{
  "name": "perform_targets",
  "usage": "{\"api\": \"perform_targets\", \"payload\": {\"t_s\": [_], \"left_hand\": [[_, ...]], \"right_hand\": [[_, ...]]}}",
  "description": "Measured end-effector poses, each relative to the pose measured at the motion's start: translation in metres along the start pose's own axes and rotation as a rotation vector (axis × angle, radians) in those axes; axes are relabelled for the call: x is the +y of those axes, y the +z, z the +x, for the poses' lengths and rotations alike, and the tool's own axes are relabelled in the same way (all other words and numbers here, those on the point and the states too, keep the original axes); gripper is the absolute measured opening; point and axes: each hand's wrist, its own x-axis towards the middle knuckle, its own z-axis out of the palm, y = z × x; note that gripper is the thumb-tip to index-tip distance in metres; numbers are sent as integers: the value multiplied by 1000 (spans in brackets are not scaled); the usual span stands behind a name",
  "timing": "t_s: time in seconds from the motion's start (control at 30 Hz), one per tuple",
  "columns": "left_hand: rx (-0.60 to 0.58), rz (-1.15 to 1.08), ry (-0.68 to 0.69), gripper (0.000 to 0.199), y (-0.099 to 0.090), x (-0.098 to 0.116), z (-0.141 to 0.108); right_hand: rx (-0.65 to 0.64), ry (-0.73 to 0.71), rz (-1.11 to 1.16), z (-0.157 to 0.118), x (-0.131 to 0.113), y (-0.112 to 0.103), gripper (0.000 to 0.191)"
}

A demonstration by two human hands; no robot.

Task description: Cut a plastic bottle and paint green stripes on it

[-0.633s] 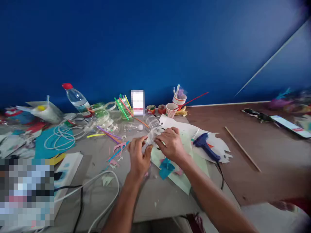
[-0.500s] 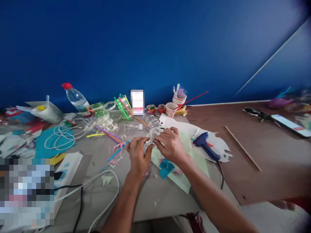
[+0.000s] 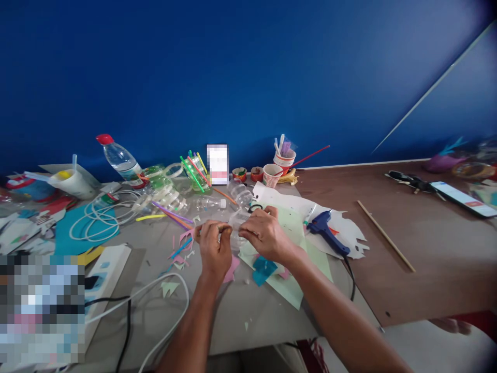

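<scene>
While the left hand is pinching with thumb and bent fingers, the right hand is gripping from the opposite side, and a clear plastic piece is sitting between the two. Both hands are judged to be grasping this piece, though the fingers are partly hiding the contact. The step in hand is apparently close two-handed working of the plastic; a next move would, on this assessment, be calling for steady opposing grips and light pressure, the plastic being liable to flex. Just beyond the hands, a clear container is lying near a black loop. Below the right hand, a blue scrap is resting on a pale green sheet; to its right, a blue glue gun is lying on torn white paper. Left of the left hand, pink cuttings are lying near coloured straws. Farther right, a wooden stick is lying well apart.
</scene>
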Motion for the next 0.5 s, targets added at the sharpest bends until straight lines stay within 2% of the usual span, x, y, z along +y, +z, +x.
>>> {"api": "perform_targets", "payload": {"t_s": [0.13, 0.27, 0.4, 0.5], "left_hand": [[22, -19, -26, 18, -2, -3, 1], [97, -44, -209, 20, -3, -14, 3], [107, -123, -423, 20, -2, -16, 4], [88, -200, -527, 21, 2, -15, 3]], "right_hand": [[-31, 16, 18, 1, 1, -6, 23], [-39, 28, 92, 1, 4, -11, 22], [-93, -21, 333, 0, 13, -15, 22], [-136, -55, 545, 2, 18, -16, 34]]}}
